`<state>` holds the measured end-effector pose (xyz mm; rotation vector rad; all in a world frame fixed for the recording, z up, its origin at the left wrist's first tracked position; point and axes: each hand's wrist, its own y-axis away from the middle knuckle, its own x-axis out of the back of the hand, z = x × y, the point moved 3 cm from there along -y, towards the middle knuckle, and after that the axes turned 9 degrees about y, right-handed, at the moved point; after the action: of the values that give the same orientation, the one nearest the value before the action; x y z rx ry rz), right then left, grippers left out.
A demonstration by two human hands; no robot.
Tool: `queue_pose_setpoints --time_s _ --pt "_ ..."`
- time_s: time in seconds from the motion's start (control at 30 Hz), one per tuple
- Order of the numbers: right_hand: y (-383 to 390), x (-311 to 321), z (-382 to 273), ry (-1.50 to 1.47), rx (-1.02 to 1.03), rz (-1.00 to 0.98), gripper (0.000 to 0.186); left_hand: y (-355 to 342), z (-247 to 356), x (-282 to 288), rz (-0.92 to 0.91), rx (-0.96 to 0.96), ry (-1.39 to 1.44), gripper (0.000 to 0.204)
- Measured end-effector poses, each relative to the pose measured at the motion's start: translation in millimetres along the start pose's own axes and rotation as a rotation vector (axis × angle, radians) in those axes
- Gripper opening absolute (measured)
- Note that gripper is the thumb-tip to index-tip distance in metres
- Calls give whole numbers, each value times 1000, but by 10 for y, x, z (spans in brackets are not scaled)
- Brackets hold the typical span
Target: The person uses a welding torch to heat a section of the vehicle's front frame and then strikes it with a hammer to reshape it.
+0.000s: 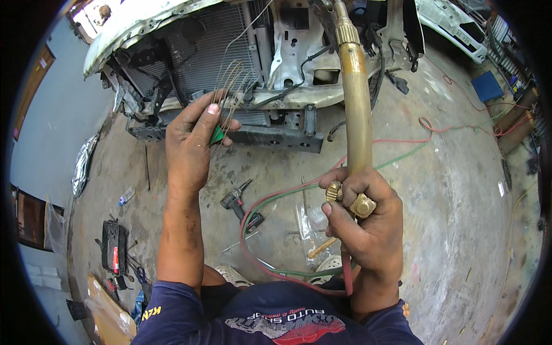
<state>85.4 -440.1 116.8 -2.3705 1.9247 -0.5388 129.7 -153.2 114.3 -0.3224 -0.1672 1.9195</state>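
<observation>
I am gripping the brass torch (356, 109) upright in my right hand (362, 221), its long axis pointing up at the car front (276, 75), while my left hand (192, 144) is pinching thin filler rods (230, 80) alongside.

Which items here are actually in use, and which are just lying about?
In use: brass torch in right hand; thin rods in left hand; red and green hoses.

Lying about: power drill; plastic bottle; black tool case.
</observation>
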Motion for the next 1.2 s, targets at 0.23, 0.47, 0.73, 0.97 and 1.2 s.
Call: queue_pose_setpoints --time_s 0.23,0.47,0.73,0.97,1.2 --pt "-83 -25 87 -29 45 -3 25 -2 -61 13 -1 -2 54 34" --pt "-109 -17 110 -84 -4 -21 26 -3 -73 -13 -1 -3 33 35" --pt "-131 3 132 -119 9 -43 27 5 -74 -59 14 27 26 35" --pt "-143 -4 136 -160 1 -52 27 -5 -92 -76 10 12 50 34" --pt "-156 6 136 -162 -17 -55 27 -18 -144 -87 37 5 44 40"
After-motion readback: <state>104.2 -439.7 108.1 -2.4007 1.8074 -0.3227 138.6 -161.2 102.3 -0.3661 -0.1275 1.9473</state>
